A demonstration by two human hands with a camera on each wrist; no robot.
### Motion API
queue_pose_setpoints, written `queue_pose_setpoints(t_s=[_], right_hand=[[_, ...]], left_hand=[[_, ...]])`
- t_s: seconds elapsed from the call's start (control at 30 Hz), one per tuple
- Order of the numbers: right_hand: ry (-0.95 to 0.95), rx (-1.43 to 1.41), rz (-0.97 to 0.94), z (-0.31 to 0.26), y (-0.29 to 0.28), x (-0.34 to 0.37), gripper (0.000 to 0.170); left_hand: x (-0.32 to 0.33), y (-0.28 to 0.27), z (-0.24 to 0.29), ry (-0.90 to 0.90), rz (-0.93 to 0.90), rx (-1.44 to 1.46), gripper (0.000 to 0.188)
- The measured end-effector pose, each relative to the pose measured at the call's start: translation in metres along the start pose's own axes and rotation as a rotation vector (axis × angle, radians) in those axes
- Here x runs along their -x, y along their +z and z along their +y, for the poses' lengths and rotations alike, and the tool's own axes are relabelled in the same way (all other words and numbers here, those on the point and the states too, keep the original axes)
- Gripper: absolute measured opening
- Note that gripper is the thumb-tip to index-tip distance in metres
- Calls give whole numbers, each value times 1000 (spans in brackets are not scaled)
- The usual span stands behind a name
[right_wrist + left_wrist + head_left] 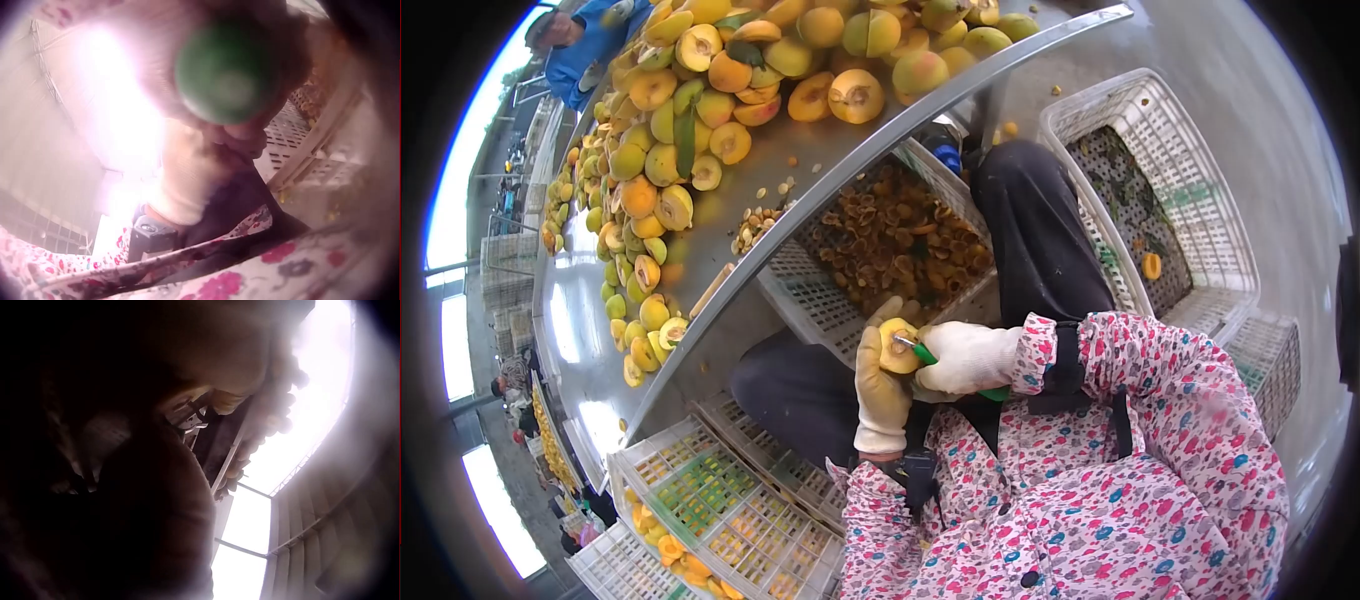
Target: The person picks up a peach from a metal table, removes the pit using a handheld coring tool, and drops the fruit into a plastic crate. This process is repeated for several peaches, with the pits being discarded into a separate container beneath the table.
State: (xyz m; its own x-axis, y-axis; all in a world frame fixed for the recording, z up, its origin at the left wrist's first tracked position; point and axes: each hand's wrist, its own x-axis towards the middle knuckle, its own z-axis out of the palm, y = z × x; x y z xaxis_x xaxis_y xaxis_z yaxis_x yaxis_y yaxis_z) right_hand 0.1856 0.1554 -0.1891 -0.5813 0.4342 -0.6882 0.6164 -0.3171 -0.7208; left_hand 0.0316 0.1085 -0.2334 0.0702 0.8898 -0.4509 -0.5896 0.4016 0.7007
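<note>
In the head view my gloved left hand (875,400) holds a yellow peach half (897,345), its cut face turned up. My right hand (975,358), in a white knit glove, grips a green-handled pitting tool (924,353). The tool's metal tip is at the middle of the cut face. Close up in the right wrist view is the round butt of the green handle (225,75), with the left glove (187,175) behind it. The left wrist view is mostly dark; part of a glove (231,362) shows, and the peach half is largely hidden there.
A metal table (785,150) carries heaped peach halves (665,160) and loose pits (752,228). Below its rim stands a crate (800,290) of brown-orange pieces. Another white crate (1215,200) is at right, and stacked crates (700,480) at lower left. A person (590,45) is across the table.
</note>
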Motion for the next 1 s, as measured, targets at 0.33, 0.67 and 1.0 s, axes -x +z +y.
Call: queue_pose_setpoints(t_s=[0.33, 0.67, 1.0], right_hand=[[-126, -371, 130, -29, 20, -19, 27], [-122, -1173, -356, 6, 17, -38, 14], [34, -898, 268, 11, 6, -52, 29]], left_hand=[[-17, -25, 13, 400, 197, -249, 41], [-12, -2, 24, 393, -19, -196, 48], [-9, -2, 32, 481, 423, -200, 39]])
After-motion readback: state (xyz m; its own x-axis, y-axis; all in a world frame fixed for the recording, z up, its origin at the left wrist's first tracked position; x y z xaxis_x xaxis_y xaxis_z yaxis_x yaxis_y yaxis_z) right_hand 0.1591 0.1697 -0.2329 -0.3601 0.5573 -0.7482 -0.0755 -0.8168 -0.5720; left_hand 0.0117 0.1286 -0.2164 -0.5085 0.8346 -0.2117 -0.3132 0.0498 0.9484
